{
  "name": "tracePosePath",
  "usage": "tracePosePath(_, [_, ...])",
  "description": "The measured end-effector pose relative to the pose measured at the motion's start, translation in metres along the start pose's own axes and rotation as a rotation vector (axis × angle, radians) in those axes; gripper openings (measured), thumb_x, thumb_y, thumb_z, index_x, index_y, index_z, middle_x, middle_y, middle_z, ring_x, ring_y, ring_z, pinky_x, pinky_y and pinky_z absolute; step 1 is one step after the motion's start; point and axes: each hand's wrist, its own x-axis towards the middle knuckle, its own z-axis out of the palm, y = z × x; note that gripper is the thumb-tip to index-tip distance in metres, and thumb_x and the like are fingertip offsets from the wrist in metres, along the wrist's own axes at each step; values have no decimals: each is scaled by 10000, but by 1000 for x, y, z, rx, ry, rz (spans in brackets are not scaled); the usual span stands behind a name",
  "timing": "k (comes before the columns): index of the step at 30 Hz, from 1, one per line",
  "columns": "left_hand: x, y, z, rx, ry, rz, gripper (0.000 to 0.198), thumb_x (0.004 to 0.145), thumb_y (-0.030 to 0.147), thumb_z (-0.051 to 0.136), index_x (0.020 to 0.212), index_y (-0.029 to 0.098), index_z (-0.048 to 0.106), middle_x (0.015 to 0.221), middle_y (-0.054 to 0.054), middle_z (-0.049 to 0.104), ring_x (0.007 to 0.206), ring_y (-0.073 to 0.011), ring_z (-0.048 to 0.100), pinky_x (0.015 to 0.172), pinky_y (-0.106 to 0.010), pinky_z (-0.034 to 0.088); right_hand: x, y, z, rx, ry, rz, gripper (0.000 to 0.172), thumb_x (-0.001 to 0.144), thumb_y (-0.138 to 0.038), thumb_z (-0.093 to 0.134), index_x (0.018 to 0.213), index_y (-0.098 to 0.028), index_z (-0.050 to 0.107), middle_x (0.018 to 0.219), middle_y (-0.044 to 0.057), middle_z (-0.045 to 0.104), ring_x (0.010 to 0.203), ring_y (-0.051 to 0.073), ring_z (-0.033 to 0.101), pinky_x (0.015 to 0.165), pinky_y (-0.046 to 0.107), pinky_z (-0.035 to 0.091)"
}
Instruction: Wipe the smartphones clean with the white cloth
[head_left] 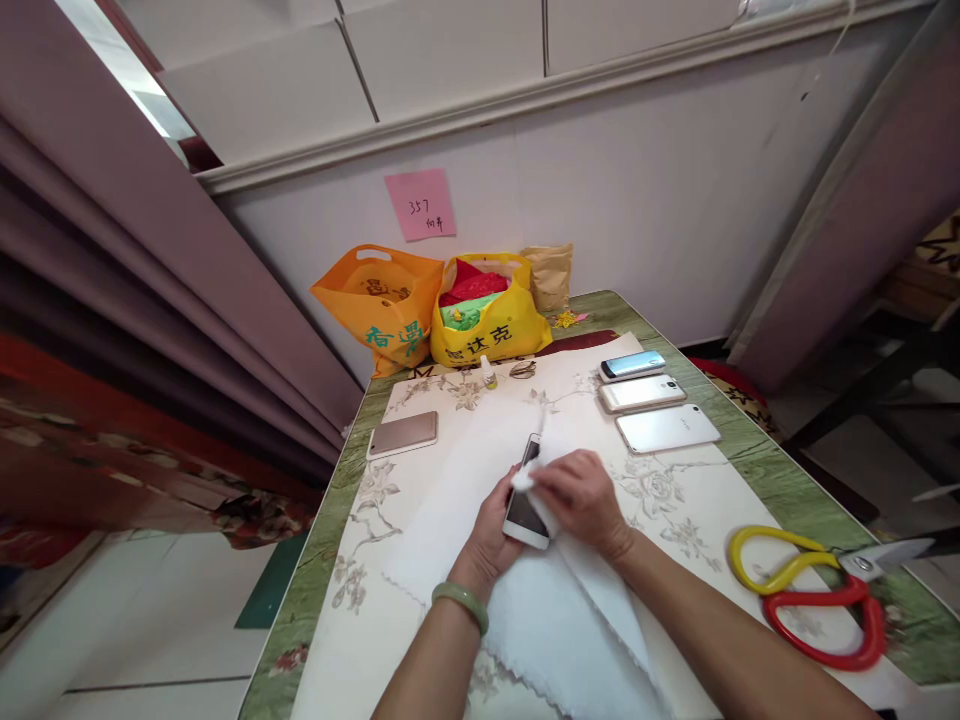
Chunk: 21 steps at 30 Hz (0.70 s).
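A white smartphone (529, 526) with a dark screen lies in my left hand (487, 530), whose fingers wrap its left edge and back. My right hand (581, 498) pinches a bunched piece of white cloth (523, 478) against the upper part of the screen. Below both hands a large white cloth (555, 635) with a scalloped edge spreads over the table; whether the pinched piece is part of it I cannot tell. A jade-green bangle (460, 604) circles my left wrist.
On the flowered tablecloth (367, 510) lie one phone (405, 432) at left and three phones at right, the nearest white (667, 428). Large red-and-yellow-handled scissors (817, 595) lie at right. A small bottle (489, 373), an orange bag (386, 310) and a yellow bag (491, 335) stand at the back.
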Motion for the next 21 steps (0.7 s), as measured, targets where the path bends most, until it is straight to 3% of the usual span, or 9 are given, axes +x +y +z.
tracePosePath(2, [1,1,-2,-36,-11,14,194,871,257,603,974,114,686,968,-71,731,883,-170,677,865,-266,501,-2,-9,5,119,-135,-179,120,898,-247,605,972,-255,698,813,2,678,755,144,559,789,326,393])
tracePosePath(4, [2,1,-3,-39,-28,-10,204,873,272,598,963,112,687,976,-76,729,908,-180,675,873,-271,499,-2,-11,7,139,-167,-223,129,901,-255,604,983,-270,703,801,-5,673,740,137,554,798,326,395])
tracePosePath(10, [2,-2,-6,107,-67,-80,224,869,280,608,994,118,699,899,-63,734,793,-164,675,801,-276,513,5,15,-5,-148,177,196,139,913,-291,608,999,-250,709,810,27,665,791,176,576,789,343,386])
tracePosePath(12, [1,-3,-6,147,-109,-116,258,871,294,606,1053,131,688,903,-58,732,777,-168,674,788,-292,518,5,20,-8,-189,239,237,146,916,-298,603,1006,-249,707,812,30,660,796,184,575,791,348,384])
tracePosePath(14, [0,-4,-7,146,-101,-98,246,868,290,607,1038,132,690,895,-56,730,785,-169,673,805,-296,519,4,16,-8,-202,214,166,167,918,-271,593,1041,-264,706,822,31,657,804,186,567,807,355,382])
tracePosePath(19, [3,-5,-12,73,-75,-39,156,841,249,619,902,126,693,835,-66,723,863,-198,670,877,-321,519,0,-10,1,-25,-54,-205,242,930,-238,551,1121,-308,680,829,6,660,791,158,549,874,355,400])
tracePosePath(21, [4,-4,-11,40,-102,-48,192,858,292,607,931,134,688,864,-68,725,891,-199,667,889,-325,516,1,-11,1,-18,-77,-237,241,924,-235,560,1122,-306,678,836,2,664,797,155,551,927,367,389])
